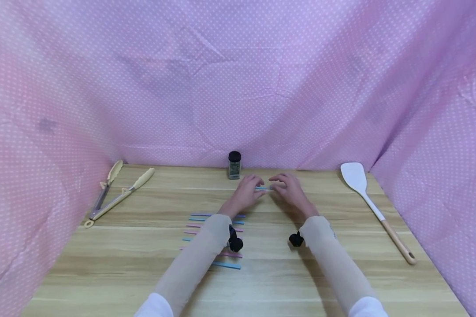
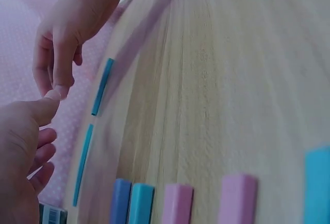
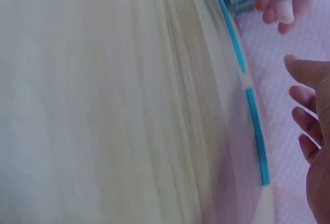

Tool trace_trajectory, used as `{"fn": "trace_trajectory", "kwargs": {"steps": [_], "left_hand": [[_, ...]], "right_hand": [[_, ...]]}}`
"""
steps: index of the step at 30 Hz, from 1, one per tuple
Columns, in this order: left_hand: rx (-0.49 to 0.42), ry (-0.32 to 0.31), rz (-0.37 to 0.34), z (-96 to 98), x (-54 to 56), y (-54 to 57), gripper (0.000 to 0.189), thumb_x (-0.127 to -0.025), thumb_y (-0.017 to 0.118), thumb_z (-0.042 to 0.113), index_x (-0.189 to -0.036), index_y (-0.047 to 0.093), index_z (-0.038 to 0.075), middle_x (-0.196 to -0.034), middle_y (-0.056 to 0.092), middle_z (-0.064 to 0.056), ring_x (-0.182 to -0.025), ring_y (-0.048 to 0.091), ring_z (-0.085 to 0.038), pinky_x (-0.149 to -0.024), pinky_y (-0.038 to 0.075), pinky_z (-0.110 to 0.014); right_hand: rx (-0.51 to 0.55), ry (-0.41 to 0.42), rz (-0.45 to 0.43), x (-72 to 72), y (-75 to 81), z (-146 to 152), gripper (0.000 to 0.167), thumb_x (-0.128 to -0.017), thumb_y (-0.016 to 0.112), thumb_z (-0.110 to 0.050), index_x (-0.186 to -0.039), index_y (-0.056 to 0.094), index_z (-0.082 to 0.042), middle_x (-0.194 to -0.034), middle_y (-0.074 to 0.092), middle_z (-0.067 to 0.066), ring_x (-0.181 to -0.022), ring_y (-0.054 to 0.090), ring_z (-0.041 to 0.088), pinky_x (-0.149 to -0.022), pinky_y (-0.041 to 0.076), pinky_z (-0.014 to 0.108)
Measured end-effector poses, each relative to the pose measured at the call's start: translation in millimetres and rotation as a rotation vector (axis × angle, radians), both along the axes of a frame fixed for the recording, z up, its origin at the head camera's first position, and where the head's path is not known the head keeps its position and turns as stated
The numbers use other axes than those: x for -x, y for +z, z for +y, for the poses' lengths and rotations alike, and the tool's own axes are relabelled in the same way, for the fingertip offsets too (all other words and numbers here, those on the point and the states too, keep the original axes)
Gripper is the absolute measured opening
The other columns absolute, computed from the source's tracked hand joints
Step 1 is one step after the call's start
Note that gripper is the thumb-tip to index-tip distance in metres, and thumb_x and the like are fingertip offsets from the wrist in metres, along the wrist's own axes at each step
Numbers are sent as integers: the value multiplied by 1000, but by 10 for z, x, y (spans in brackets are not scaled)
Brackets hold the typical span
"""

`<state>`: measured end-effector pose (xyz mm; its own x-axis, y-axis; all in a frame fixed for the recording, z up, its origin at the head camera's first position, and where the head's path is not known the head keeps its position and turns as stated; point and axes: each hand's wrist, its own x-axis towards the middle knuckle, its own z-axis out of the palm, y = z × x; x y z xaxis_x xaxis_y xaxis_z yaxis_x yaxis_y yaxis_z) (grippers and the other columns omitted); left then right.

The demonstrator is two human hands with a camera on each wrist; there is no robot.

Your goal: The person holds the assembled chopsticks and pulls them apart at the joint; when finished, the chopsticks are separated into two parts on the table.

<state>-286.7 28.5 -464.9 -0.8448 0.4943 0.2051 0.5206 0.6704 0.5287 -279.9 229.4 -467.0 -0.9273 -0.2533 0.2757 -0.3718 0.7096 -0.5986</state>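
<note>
Two thin blue sticks lie end to end at the back of the table, a small gap between them; the right wrist view shows a left one [image 3: 231, 33] and a right one [image 3: 258, 136]. Above the left stick is my left hand [image 1: 247, 191], its fingers loosely bent and nothing in them. My right hand [image 1: 291, 190] hovers by the right stick, thumb and fingers apart and holding nothing. In the head view the fingers partly hide both sticks. Just behind my left hand stands a small spice jar [image 1: 234, 166] with a black lid.
Several pink, blue and purple sticks [image 1: 227, 265] lie in a spaced row under my left forearm, which hides part of them. Open cream-tipped tongs [image 1: 117, 202] lie at the left. A white spatula [image 1: 355, 176] with a wooden handle lies at the right. Pink dotted cloth [image 1: 238, 88] surrounds the table.
</note>
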Motion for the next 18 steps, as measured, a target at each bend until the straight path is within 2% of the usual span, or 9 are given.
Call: {"fn": "trace_trajectory", "kwargs": {"steps": [4, 7, 13, 18], "left_hand": [[-57, 13, -38, -125, -55, 28, 33, -91, 65, 32, -114, 61, 9, -112, 60, -3, -106, 55, -18, -92, 46, -33], [-84, 32, -38, -278, -90, 25, 32, -90, 66, 32, -113, 62, 9, -111, 60, -3, -104, 57, -18, -91, 48, -34], [-154, 51, -63, -681, -176, -34, 27, -89, 68, 25, -110, 64, 8, -106, 60, -4, -99, 57, -19, -88, 49, -35], [-199, 76, -89, -1026, -263, -67, 27, -89, 68, 25, -109, 65, 8, -105, 62, -3, -98, 58, -18, -87, 50, -35]], "right_hand": [[31, 38, -13, -51, 44, -84, 26, -90, 66, -17, -115, 66, -10, -119, 61, 9, -110, 54, 29, -94, 46, 47], [53, 62, 0, -98, 62, -134, 25, -90, 66, -16, -114, 66, -9, -114, 62, 9, -105, 56, 27, -89, 49, 45], [68, 118, 44, -206, 84, -232, 25, -87, 68, -10, -112, 66, -5, -103, 64, 9, -96, 59, 26, -84, 51, 46], [76, 146, 21, -289, 131, -320, 24, -87, 68, -8, -111, 66, -4, -104, 64, 9, -96, 61, 24, -83, 52, 43]]}}
